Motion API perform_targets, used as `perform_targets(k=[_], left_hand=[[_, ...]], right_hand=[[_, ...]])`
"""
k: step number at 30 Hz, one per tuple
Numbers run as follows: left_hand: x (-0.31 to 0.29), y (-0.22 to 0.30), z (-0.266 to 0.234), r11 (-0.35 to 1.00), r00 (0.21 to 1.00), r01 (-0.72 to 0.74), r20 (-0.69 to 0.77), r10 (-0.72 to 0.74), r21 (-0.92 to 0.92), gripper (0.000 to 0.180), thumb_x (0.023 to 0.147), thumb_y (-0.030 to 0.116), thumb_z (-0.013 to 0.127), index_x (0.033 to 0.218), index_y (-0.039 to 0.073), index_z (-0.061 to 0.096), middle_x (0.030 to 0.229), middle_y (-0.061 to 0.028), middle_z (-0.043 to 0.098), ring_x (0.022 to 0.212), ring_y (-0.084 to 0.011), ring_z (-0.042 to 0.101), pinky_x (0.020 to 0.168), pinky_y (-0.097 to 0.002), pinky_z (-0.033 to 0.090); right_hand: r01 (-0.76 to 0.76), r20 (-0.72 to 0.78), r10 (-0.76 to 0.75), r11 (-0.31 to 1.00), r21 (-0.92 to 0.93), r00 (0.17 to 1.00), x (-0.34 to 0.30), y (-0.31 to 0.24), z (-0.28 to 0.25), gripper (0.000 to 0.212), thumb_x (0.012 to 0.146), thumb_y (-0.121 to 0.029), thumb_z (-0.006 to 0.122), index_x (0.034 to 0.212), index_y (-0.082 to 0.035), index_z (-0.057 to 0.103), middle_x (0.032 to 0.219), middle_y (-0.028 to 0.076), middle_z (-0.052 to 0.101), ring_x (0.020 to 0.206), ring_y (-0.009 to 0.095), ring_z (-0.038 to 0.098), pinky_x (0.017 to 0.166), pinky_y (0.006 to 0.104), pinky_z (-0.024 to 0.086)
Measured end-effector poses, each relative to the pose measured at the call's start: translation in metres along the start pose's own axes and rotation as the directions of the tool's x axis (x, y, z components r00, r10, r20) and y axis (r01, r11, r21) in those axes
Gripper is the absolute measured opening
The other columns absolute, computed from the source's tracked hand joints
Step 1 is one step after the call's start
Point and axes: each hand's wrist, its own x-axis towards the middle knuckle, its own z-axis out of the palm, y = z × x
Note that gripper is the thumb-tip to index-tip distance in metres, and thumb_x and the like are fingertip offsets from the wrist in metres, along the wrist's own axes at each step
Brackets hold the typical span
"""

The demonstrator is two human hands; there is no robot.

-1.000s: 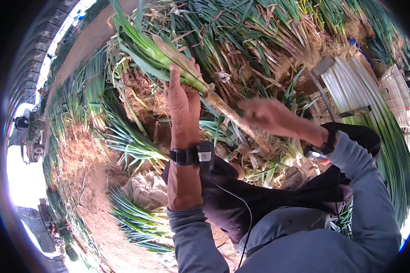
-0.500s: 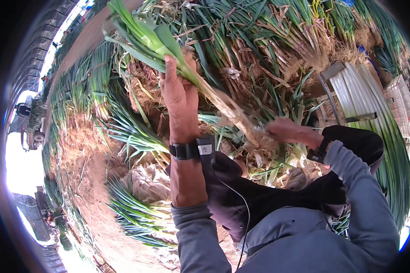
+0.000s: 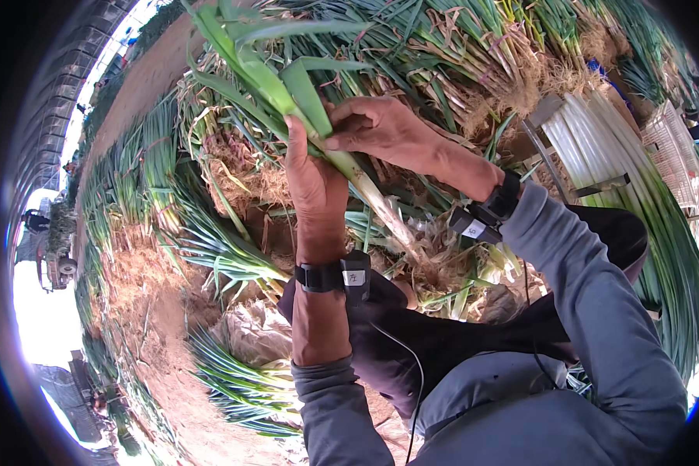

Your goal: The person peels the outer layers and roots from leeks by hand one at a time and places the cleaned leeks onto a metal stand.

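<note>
My left hand [image 3: 315,190] is closed around the upper stalk of a long green onion [image 3: 377,200], thumb lying along it. The onion slants across in front of me, green leaves up to the left, pale stalk and shaggy root end down to the right. My right hand [image 3: 400,138] is at the base of the leaves, just beside the left thumb, its thumb and fingers pinched on an outer leaf [image 3: 307,93]. Part of that grip is hidden behind the fingers. Dry papery skins hang near the root end.
Rooted green onions [image 3: 474,62] are heaped along the far side, more bundles [image 3: 144,179] at the left. Peeled white stalks [image 3: 590,147] lie on a metal-armed stand at right, beside a pale plastic crate [image 3: 672,155]. A loose bunch [image 3: 245,380] and crumpled sheet [image 3: 256,334] lie on the ground.
My right hand has left the root end and come up to the leaf base by the left hand. One leaf now bends out to the right. The left hand has dropped slightly.
</note>
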Motion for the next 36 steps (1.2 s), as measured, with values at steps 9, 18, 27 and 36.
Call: perform_targets(k=[9, 18, 27, 36], left_hand=[[0.005, 0.001, -0.009, 0.986, 0.988, -0.106, -0.095, 0.119, 0.13, 0.046, 0.103, 0.042, 0.054, 0.128, 0.003, 0.056, 0.118, -0.0091, 0.063, 0.111, -0.0231, 0.062, 0.1, -0.0399, 0.05], [0.018, 0.033, -0.043, 0.981, 0.977, -0.195, -0.086, 0.196, 0.019, 0.04, 0.097, 0.033, 0.067, 0.12, 0.002, 0.055, 0.103, -0.005, 0.059, 0.096, -0.018, 0.057, 0.088, -0.0342, 0.05], [0.007, 0.018, -0.02, 0.993, 0.992, -0.119, 0.03, 0.119, -0.003, 0.038, 0.099, 0.025, 0.065, 0.126, 0.002, 0.053, 0.107, -0.0066, 0.057, 0.101, -0.0208, 0.054, 0.095, -0.0389, 0.046], [-0.001, 0.012, -0.014, 0.998, 0.995, -0.051, -0.084, 0.054, 0.033, 0.033, 0.095, 0.014, 0.062, 0.127, 0.008, 0.057, 0.106, -0.0025, 0.061, 0.097, -0.0175, 0.059, 0.09, -0.0377, 0.049]], right_hand=[[0.032, 0.123, -0.005, 0.976, -0.217, 0.992, -0.009, -0.003, 0.014, 0.018, 0.09, -0.014, 0.076, 0.102, -0.005, 0.067, 0.09, 0.001, 0.068, 0.085, 0.006, 0.063, 0.077, 0.0229, 0.052], [-0.307, -0.059, 0.304, 0.904, -0.296, 0.951, -0.072, 0.015, -0.039, 0.022, 0.093, -0.024, 0.071, 0.099, -0.004, 0.066, 0.082, 0.007, 0.066, 0.063, 0.009, 0.056, 0.055, 0.0258, 0.047], [0.04, -0.135, -0.118, 0.878, -0.478, 0.984, -0.051, 0.016, -0.005, 0.027, 0.096, -0.023, 0.067, 0.109, 0.001, 0.068, 0.096, 0.017, 0.07, 0.084, 0.03, 0.069, 0.074, 0.0381, 0.054], [0.234, 0.02, -0.36, 0.562, -0.793, 0.933, -0.024, 0.014, 0.033, 0.019, 0.089, -0.018, 0.072, 0.093, -0.004, 0.061, 0.088, 0.009, 0.063, 0.076, 0.034, 0.065, 0.063, 0.0396, 0.053]])
